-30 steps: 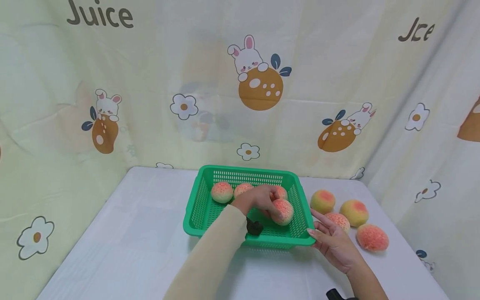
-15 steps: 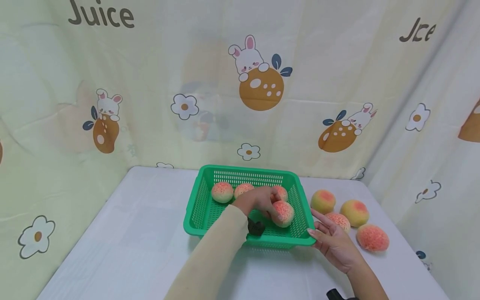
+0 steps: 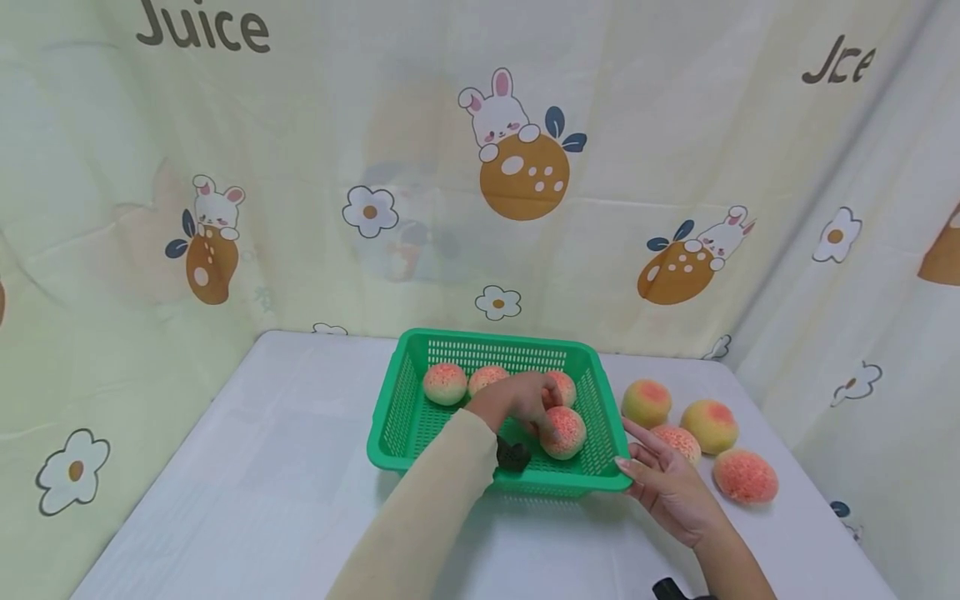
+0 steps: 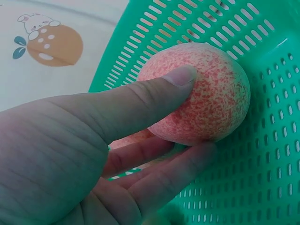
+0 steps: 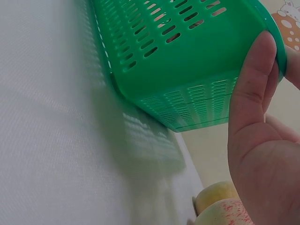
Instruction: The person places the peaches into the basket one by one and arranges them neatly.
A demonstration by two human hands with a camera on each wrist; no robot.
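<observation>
My left hand reaches into a green plastic basket and holds a pink-speckled peach near its right front corner. In the left wrist view the thumb lies across the top of that peach, while the other fingers curve along its lower side. Behind the hand are more pink peaches along the back of the basket, partly covered by the hand. My right hand grips the basket's front right corner, with thumb and fingers on either side of the rim in the right wrist view.
Right of the basket, two yellow fruits with red blush lie with two pink peaches on the white table. The right hand partly hides one of these peaches. A printed curtain stands behind the table.
The peach under my left hand has shifted slightly down and toward the front of the basket. My right hand stays at the basket corner.
</observation>
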